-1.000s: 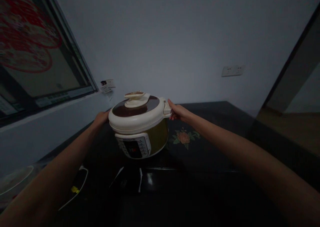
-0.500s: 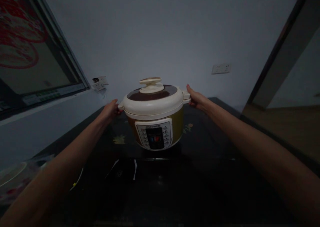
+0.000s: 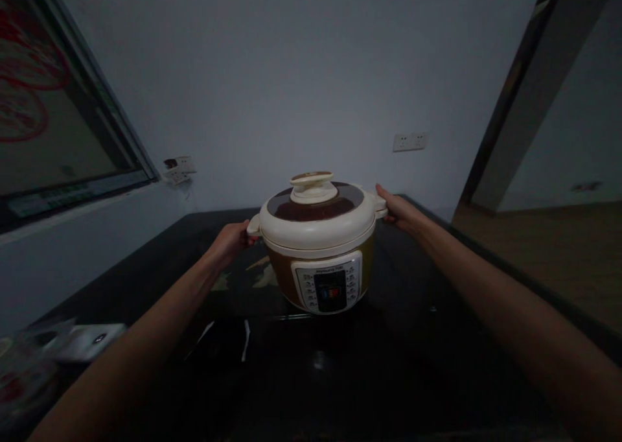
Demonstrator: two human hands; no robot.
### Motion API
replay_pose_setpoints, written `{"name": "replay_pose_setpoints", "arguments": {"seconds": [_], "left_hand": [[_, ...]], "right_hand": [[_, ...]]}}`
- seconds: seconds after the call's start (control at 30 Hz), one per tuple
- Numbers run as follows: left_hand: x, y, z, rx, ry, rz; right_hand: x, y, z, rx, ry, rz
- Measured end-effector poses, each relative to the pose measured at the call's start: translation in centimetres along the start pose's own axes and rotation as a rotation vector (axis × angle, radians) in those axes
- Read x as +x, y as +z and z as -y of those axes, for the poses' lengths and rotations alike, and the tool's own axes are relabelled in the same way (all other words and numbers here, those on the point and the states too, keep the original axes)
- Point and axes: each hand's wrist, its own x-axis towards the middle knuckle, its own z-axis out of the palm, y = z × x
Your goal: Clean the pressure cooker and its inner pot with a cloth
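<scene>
An electric pressure cooker (image 3: 318, 247) with a cream lid rim, brown lid top and gold-brown body is between my two hands, over the dark glossy table (image 3: 389, 364). Its control panel (image 3: 330, 285) faces me, and the lid knob (image 3: 313, 186) points up. My left hand (image 3: 236, 240) is closed on the left side handle, with the fingertips under it. On the other side my right hand (image 3: 396, 210) grips the right handle, thumb on top and fingers partly hidden behind it. Whether the base touches the table I cannot tell.
At the left table edge lie a clear plastic bag (image 3: 29, 371) and a white box-like object (image 3: 92, 339). A dark flat item with white edges (image 3: 218, 341) lies in front of the cooker. Wall sockets (image 3: 409, 142) are on the wall behind; a window (image 3: 63, 105) is at left.
The cooker, held in both hands, sits nearer to me and lower in view, slightly further right. My view has shifted a little, and more of the white object at left shows.
</scene>
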Motion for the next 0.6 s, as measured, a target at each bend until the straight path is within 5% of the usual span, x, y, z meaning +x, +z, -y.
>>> {"name": "replay_pose_setpoints", "arguments": {"seconds": [0.6], "left_hand": [[-0.8, 1.4, 0.1, 0.095, -0.016, 0.055]], "right_hand": [[-0.7, -1.2, -2.1, 0.046, 0.012, -0.027]]}}
